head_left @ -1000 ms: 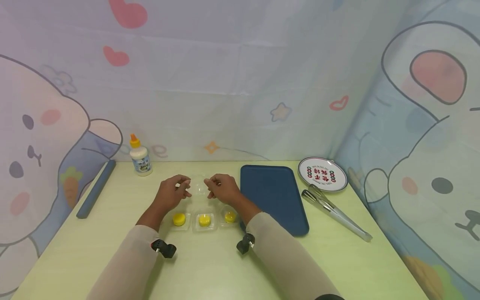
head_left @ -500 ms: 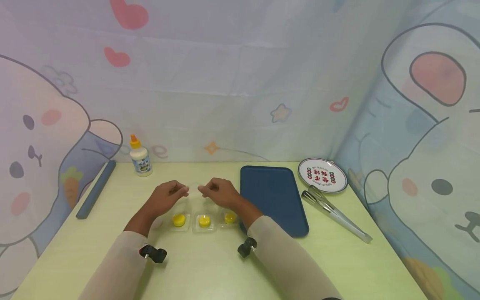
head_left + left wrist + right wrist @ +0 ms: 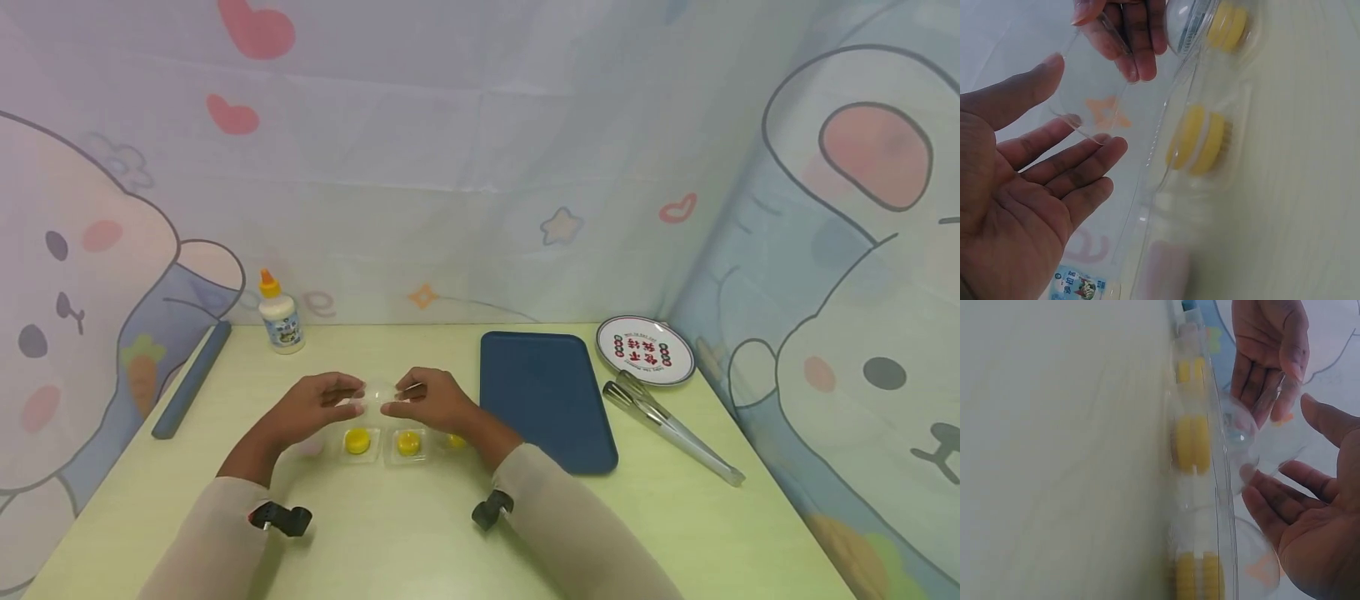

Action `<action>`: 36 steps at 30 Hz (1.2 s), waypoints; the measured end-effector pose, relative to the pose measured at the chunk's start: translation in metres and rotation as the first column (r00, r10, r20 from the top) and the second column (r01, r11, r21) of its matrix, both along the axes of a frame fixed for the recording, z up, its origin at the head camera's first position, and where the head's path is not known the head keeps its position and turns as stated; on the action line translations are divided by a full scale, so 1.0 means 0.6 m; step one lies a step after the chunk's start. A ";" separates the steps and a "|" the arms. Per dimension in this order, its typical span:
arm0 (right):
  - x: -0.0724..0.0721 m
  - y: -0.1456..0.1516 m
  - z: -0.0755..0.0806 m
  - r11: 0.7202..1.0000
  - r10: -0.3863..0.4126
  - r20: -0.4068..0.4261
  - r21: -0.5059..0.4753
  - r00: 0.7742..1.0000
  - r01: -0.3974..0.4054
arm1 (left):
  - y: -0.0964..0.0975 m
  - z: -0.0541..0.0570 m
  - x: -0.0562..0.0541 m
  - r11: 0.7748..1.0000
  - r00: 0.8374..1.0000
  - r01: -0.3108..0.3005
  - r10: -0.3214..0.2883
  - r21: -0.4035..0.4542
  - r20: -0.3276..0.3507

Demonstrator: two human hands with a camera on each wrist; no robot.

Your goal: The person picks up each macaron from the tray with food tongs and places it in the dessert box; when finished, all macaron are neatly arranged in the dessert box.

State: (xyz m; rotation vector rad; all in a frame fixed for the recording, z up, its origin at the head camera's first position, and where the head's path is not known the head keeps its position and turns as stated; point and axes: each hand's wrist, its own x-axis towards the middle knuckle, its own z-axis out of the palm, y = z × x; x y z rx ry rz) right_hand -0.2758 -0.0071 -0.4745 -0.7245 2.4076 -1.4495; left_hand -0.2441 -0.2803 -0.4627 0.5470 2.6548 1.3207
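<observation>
In the head view, my left hand [image 3: 315, 407] and right hand [image 3: 438, 402] face each other over a row of clear plastic boxes. Between thumbs and fingertips they pinch opposite edges of a thin clear domed plastic lid [image 3: 380, 393]. Yellow macarons sit in the boxes: a left macaron [image 3: 357, 441], a middle macaron [image 3: 408, 442] and a right macaron [image 3: 455, 441], partly hidden by my right hand. The left wrist view shows the pale middle layer of a macaron [image 3: 1199, 140]. In the right wrist view, the lid's outline is hard to make out.
Right of the hands lies a dark blue tray [image 3: 547, 400]. Beyond it are a printed plate [image 3: 645, 350] and metal tongs [image 3: 675, 429]. A glue bottle [image 3: 281, 315] and a grey-blue bar [image 3: 192, 379] stand and lie at left. A pale pink object [image 3: 1163, 272] is near the boxes.
Both hands have come lower and nearer with the clear lid, the left also shifting left. My right hand now covers more of the right box. The macarons stay put.
</observation>
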 end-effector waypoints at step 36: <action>0.070 -0.061 -0.019 0.906 0.064 -0.305 0.417 0.950 0.073 | -0.036 -0.040 0.066 0.996 0.994 -0.051 0.044 -0.068 -0.103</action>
